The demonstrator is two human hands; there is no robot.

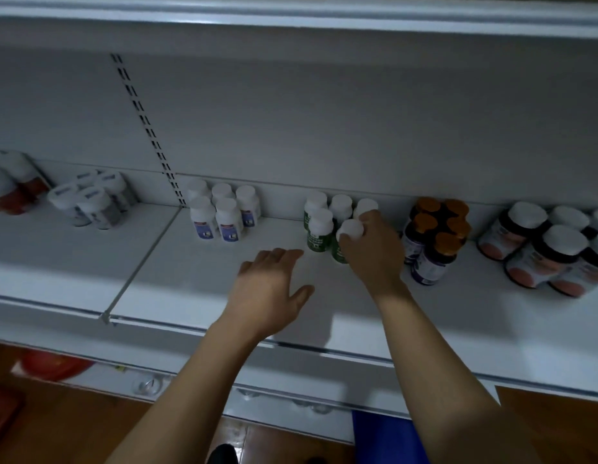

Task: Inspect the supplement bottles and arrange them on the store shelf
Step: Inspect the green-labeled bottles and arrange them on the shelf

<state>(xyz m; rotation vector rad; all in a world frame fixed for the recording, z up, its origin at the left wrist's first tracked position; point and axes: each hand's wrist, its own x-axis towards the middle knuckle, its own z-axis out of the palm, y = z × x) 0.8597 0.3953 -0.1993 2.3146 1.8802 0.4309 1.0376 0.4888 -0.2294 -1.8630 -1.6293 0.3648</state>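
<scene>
Supplement bottles stand in small groups along the back of a white store shelf. The right hand holds one green bottle with a white cap. Its fingers curl around the top of the bottle. This bottle stands at the front right of the green group, touching or just beside its neighbours. The left hand is flat over the bare shelf, just to the left of the green group. Its fingers are straight and spread, and it holds nothing. I cannot tell if it touches the shelf. Left of the green group are white bottles with blue labels. Further left are grey bottles, and at the far left edge are red bottles, which look blurry. Right of the right hand are dark bottles with orange caps. Past them are bigger dark bottles with white caps. A strip with slots runs up the back wall. Below the shelf is a brown wood floor with a red round thing and something blue.
</scene>
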